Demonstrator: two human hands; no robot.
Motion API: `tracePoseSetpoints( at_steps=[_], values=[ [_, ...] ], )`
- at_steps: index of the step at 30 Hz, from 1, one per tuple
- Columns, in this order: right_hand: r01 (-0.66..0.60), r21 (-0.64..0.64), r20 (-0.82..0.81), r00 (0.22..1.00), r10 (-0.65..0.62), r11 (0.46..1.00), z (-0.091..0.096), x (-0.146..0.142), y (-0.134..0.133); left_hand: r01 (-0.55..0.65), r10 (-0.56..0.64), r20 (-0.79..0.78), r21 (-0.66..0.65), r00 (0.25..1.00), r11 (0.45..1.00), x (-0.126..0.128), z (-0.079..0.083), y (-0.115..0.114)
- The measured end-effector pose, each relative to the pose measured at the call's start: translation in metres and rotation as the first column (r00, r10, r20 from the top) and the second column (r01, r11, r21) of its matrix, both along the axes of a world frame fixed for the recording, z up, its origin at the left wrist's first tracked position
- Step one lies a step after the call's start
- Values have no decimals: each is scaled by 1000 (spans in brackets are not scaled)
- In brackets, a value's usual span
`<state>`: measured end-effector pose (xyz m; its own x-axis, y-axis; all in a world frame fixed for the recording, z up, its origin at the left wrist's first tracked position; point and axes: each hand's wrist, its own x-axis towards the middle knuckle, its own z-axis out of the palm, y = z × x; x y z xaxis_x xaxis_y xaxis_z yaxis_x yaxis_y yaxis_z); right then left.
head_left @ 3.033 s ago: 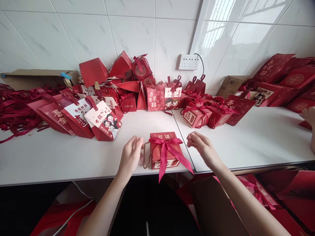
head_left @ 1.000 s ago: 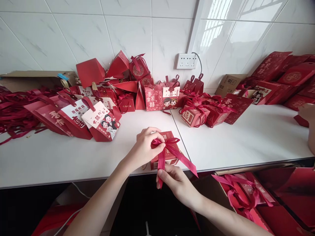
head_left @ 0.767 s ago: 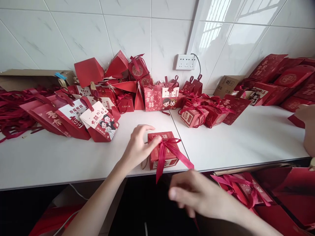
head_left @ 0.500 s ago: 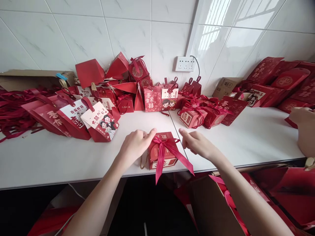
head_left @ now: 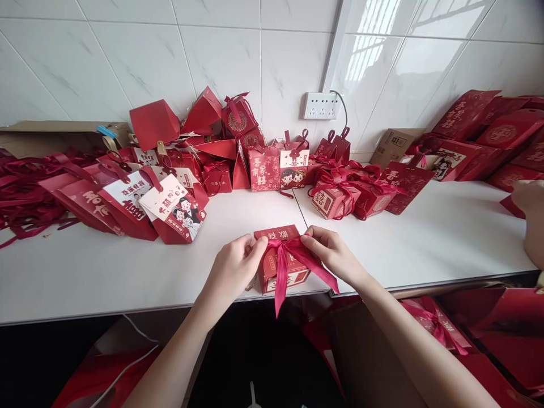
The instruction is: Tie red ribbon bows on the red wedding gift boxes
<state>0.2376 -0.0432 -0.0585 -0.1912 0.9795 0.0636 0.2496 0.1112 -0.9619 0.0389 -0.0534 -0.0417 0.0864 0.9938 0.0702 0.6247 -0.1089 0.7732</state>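
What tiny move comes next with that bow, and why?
Probably a gentle outward pull on both loops to tighten it: the left hand and right hand each pinch a side of the ribbon bow atop the red gift box.

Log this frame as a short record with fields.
Setting: white table against a tiled wall
Left hand: fingers pinch the left loop of the ribbon bow
Right hand: fingers pinch the bow's right loop
Box: small red box, at the table's front edge, ribbon tails hanging down
Surroundings: red gift bags piled behind; wall socket; another person's hand at right edge
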Motion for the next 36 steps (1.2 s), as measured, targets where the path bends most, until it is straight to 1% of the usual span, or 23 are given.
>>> tracePoseSetpoints(
  at_steps=[4, 8, 10, 13, 16, 20, 23, 25, 27, 30, 32, 34, 36],
  values=[
    [-28, -5, -28, 999, 28, 1000, 0, -1, 0, -22, 21, -62, -18, 998, 1000, 2, 5, 5],
    [-37, -37, -69, 997, 34, 999, -4, -3, 0, 2, -3, -32, -23, 999, 1000, 2, 1, 7],
    [-27, -60, -101, 995, 21, 998, -8, -4, 1, 12, -12, 25, -9, 1000, 1000, 1, -3, 7],
    [-11, -77, -154, 988, -1, 997, -14, -6, 0, 28, -26, 171, -12, 985, 1000, 1, -11, 6],
    [-21, -100, -232, 973, -3, 995, -17, -7, -2, -16, 8, 287, 25, 958, 1000, 4, -19, 5],
    [-72, -182, -405, 914, -8, 981, -21, -10, -4, -116, 85, 348, 70, 934, 991, 9, -26, 2],
    [-77, -271, -533, 842, -83, 959, -26, -12, -3, -139, 108, 391, 51, 914, 989, 13, -29, 0],
    [-66, -324, -563, 815, -136, 944, -28, -13, -3, -137, 111, 411, 34, 905, 990, 13, -29, 1],
    [-55, -331, -536, 832, -140, 942, -28, -13, -2, -114, 95, 415, 21, 905, 993, 11, -27, 3],
    [-16, -286, -417, 902, -109, 958, -25, -11, -1, -22, 14, 356, 18, 934, 1000, 5, -21, 9],
    [22, -282, -348, 929, -124, 959, -22, -10, 0, 22, -26, 254, 22, 967, 1000, 1, -14, 15],
    [59, -297, -294, 944, -150, 953, -19, -9, 1, 15, -19, 134, 28, 991, 999, -2, -9, 19],
    [87, -293, -233, 959, -159, 952, -17, -9, 3, 3, -5, 60, 28, 998, 1000, -2, -5, 22]
  ],
)
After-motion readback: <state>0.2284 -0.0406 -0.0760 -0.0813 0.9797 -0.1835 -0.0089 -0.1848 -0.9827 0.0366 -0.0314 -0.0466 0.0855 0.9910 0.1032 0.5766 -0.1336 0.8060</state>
